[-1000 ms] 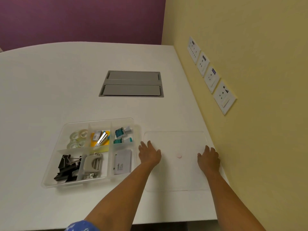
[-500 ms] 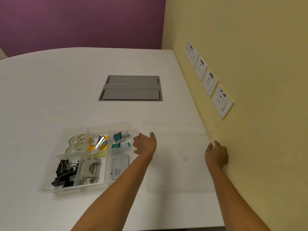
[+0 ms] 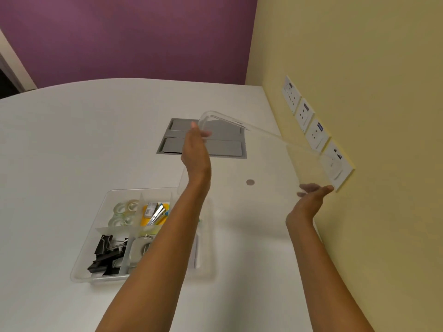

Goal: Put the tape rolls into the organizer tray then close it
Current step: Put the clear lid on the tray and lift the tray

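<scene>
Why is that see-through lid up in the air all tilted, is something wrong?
Nothing stands out. The clear lid is tilted only because the left hand and right hand hold it above the table. The organizer tray sits flat, tape rolls inside.

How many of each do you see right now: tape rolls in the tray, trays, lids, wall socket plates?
Clear tape rolls, far-left compartment: 4
Clear plastic organizer tray: 1
Clear plastic lid, held off the tray by left hand and right hand: 1
White wall socket plates: 4
Total: 10
</scene>
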Motion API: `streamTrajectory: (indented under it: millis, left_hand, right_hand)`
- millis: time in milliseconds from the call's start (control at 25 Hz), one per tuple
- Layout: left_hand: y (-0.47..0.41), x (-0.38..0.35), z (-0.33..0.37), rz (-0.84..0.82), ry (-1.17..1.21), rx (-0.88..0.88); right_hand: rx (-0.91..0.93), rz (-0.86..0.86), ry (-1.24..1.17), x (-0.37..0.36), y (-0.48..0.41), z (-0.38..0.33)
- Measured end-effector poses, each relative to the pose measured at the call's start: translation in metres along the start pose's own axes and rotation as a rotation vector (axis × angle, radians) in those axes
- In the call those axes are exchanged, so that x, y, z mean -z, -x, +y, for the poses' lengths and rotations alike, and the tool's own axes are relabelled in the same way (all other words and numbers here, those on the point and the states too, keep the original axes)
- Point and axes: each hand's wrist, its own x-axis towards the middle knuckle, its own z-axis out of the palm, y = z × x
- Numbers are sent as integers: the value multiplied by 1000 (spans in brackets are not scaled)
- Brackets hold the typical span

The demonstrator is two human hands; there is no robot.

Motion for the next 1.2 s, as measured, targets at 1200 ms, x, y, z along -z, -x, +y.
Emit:
streamTrajectory:
  millis: [1200]
  left_hand:
    - [-163,267,-71,-182,-678,102]
  right_hand:
    - [51,-715,1068,-114,93,127]
